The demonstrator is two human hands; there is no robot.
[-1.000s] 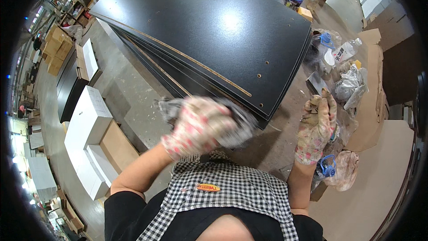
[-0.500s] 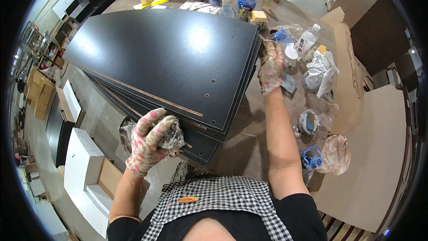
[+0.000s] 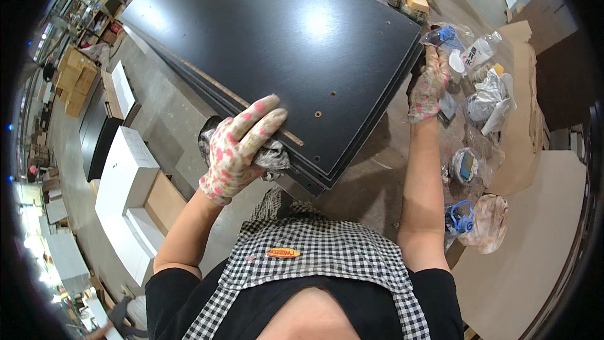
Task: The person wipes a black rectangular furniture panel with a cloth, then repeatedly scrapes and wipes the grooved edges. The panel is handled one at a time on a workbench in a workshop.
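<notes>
A stack of dark, smooth panels with small drilled holes and a brown groove near one edge lies before me. My left hand, in a white glove with pink spots, is closed on a crumpled grey rag at the stack's front left edge. Its upper fingers stretch over the top panel. At the stack's right edge is my right hand, in a similar, dirtier glove. Its fingers point away from me, fairly straight, and nothing shows held in them. The lower panels are mostly hidden.
Right of the stack, the brown table bears a clear bottle, a crumpled plastic bag, an open tin and a blue-capped container. A yellow block and jars stand farther back. White boxes are on the left floor.
The panels' front edges, fanned apart before, now lie closer together. My left hand has moved up over the top panel's edge with the rag. My right hand stays by the right edge; the whole view has shifted.
</notes>
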